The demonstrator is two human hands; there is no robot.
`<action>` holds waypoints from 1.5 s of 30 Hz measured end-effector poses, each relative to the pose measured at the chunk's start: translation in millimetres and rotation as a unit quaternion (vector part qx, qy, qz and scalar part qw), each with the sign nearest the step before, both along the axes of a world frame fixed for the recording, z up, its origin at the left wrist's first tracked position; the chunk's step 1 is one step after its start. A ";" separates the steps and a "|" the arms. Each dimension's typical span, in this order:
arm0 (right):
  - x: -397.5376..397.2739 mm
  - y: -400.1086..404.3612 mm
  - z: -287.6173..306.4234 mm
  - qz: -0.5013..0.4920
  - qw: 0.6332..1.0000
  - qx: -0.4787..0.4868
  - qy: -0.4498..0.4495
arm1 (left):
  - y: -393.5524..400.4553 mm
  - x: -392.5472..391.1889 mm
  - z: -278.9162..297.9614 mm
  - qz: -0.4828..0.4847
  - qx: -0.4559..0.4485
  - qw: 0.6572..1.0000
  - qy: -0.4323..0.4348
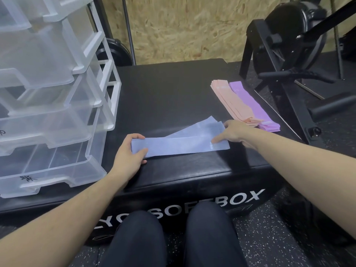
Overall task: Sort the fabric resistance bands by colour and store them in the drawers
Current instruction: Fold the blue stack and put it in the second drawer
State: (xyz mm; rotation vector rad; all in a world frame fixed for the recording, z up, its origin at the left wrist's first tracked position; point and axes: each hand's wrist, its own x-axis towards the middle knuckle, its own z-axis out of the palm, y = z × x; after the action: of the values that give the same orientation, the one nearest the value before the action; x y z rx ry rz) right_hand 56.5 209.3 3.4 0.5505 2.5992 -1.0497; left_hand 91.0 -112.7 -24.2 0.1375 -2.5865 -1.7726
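A small pile of pale blue fabric bands (179, 143) lies on the black soft box (165, 93) in front of me. My left hand (131, 153) grips the pile's left end, thumb on top. My right hand (233, 133) rests on its right end, fingers pressing the bands down. One blue band underneath fans out toward the back. A stack of peach bands (229, 99) and a stack of purple bands (250, 103) lie side by side at the box's right edge. The clear plastic drawer unit (57, 105) stands on the left, its drawers pulled out.
Black exercise equipment (292, 45) with a frame and pedals stands right of the box. A chipboard wall runs behind. My knees (173, 237) are against the box front, above speckled rubber flooring. The lowest drawer (48, 170) carries a handwritten label.
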 end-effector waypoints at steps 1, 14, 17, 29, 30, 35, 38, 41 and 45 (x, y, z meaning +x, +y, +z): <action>2.9 -3.2 -1.2 -0.003 1.000 -0.009 0.027 | -0.8 -0.1 -0.2 0.001 0.006 1.000 -0.003; 6.6 -3.6 -0.9 0.004 0.990 -0.041 0.137 | -4.8 -5.3 -3.4 0.018 0.077 0.997 -0.013; -2.0 -6.2 13.9 0.007 0.984 -0.068 0.167 | -4.5 -7.0 -3.6 0.029 0.085 0.996 -0.017; -55.0 -8.9 6.2 0.009 0.998 -0.038 0.040 | -2.9 -11.1 -4.1 0.043 0.087 0.995 -0.024; -57.9 -9.6 8.1 0.005 0.999 -0.035 0.030 | -2.8 -11.1 -3.5 0.042 0.089 0.995 -0.024; -65.9 -12.8 12.8 0.005 0.999 -0.027 -0.016 | -2.1 -9.4 -3.4 0.037 0.089 0.995 -0.025; -62.7 -11.3 10.0 0.021 0.999 -0.025 -0.018 | -0.6 -5.5 -1.8 0.034 0.079 0.996 -0.006; -49.3 -8.8 8.0 0.049 0.998 -0.026 0.032 | 0.3 -2.0 -0.3 0.033 0.066 0.997 0.011; -20.6 -1.0 5.1 0.064 0.985 -0.020 0.161 | 2.5 4.3 4.3 0.033 0.042 0.997 0.058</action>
State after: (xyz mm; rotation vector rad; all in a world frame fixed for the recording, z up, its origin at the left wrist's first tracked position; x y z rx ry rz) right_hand 35.9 208.3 8.5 0.2138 2.8333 -1.2339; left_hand 95.4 -110.2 -19.9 0.1150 -2.4028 -1.8101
